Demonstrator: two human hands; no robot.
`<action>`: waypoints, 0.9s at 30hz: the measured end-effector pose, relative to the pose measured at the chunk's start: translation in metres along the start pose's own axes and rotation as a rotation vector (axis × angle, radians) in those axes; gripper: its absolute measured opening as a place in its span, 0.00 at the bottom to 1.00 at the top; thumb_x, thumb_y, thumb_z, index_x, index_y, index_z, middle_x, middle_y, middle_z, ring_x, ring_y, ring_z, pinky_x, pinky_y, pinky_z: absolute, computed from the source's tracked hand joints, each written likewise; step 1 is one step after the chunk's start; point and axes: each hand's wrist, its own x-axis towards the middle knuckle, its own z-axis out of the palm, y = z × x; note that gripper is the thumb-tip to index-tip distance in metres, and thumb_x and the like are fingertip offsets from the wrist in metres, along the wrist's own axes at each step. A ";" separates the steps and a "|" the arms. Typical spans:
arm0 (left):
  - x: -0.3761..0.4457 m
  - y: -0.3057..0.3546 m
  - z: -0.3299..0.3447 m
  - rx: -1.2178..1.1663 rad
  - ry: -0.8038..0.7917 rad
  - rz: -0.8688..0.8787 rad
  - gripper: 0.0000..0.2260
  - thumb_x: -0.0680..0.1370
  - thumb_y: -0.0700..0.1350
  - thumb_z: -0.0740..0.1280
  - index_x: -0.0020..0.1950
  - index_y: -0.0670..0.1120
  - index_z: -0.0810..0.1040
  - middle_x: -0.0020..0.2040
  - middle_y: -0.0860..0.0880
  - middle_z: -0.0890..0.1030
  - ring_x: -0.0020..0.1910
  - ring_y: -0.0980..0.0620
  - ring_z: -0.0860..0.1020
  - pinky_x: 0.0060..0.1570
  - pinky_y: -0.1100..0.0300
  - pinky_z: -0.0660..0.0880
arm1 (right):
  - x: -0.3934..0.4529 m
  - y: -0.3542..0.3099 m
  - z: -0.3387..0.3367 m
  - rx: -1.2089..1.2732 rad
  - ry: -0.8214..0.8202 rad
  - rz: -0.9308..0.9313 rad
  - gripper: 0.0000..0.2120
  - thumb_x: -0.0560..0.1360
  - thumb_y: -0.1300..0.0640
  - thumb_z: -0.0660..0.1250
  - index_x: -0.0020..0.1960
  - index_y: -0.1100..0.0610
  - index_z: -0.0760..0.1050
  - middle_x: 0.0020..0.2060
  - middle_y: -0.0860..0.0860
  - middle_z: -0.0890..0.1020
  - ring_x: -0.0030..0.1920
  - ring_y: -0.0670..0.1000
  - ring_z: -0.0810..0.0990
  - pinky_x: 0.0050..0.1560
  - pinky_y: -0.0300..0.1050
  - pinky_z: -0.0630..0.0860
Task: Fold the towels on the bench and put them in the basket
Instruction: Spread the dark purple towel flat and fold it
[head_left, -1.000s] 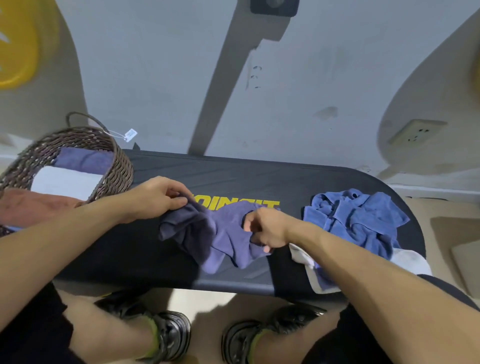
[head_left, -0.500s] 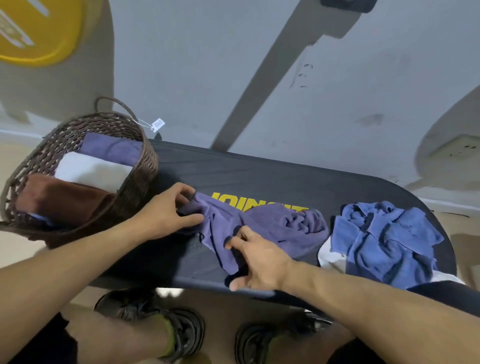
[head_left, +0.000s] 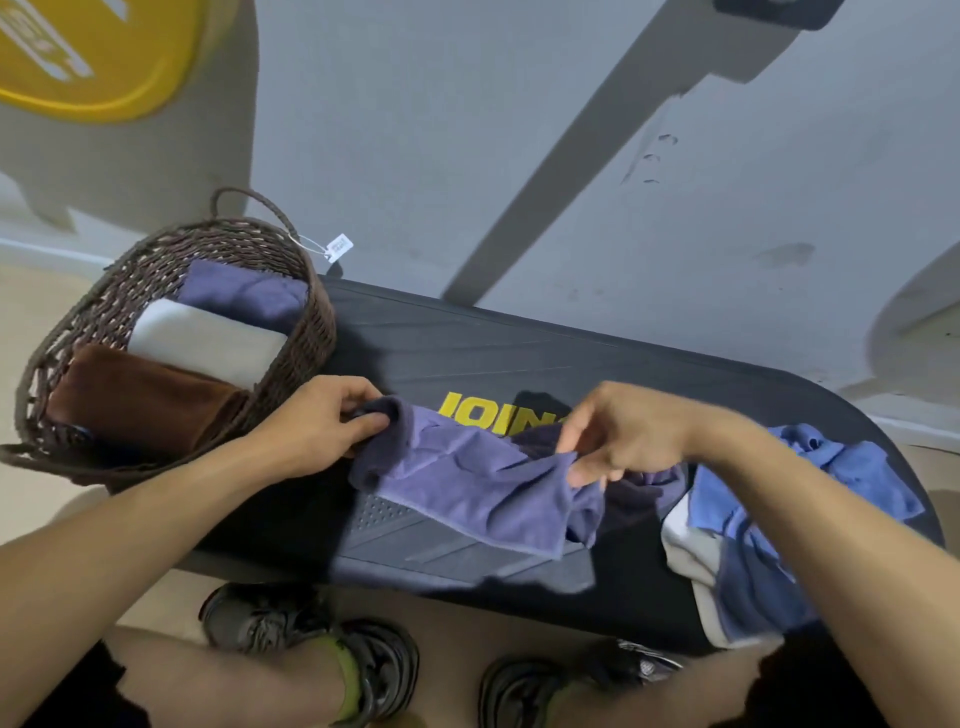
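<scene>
A purple towel (head_left: 467, 483) lies stretched across the middle of the black bench (head_left: 519, 343). My left hand (head_left: 317, 431) pinches its left corner beside the basket. My right hand (head_left: 618, 436) pinches the towel's right end and lifts it a little off the bench; the hand is blurred. The brown wicker basket (head_left: 311, 332) stands on the bench's left end and holds folded purple, white and brown towels. A crumpled blue towel (head_left: 758, 545) lies on a white one (head_left: 691, 551) at the right end.
A grey wall rises right behind the bench. A paper tag (head_left: 337, 247) hangs from the basket handle. My two feet in dark sandals (head_left: 322, 639) stand on the floor below the bench's front edge.
My right hand has left the towel's near edge and risen to its right end, pulling the bunched cloth out to the right. My left hand keeps its hold on the left corner.
</scene>
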 end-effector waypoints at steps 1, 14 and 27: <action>0.000 0.000 -0.001 -0.028 -0.006 -0.008 0.07 0.78 0.36 0.69 0.44 0.48 0.80 0.35 0.49 0.84 0.35 0.55 0.82 0.34 0.61 0.78 | -0.008 0.004 -0.011 -0.028 0.011 0.024 0.04 0.71 0.58 0.77 0.43 0.51 0.84 0.33 0.51 0.85 0.31 0.47 0.81 0.34 0.38 0.76; 0.000 0.005 0.008 0.107 -0.084 0.003 0.04 0.78 0.40 0.70 0.49 0.48 0.79 0.33 0.47 0.84 0.32 0.53 0.80 0.36 0.54 0.78 | 0.012 -0.009 0.022 -0.162 0.247 -0.098 0.15 0.69 0.53 0.75 0.55 0.47 0.79 0.50 0.44 0.83 0.51 0.44 0.81 0.52 0.42 0.77; -0.002 0.029 0.010 0.211 -0.048 0.031 0.23 0.78 0.59 0.61 0.38 0.41 0.80 0.28 0.44 0.78 0.28 0.56 0.71 0.31 0.56 0.70 | 0.028 0.007 0.028 -0.239 0.159 0.029 0.05 0.76 0.55 0.70 0.50 0.52 0.82 0.44 0.48 0.85 0.46 0.50 0.81 0.48 0.42 0.75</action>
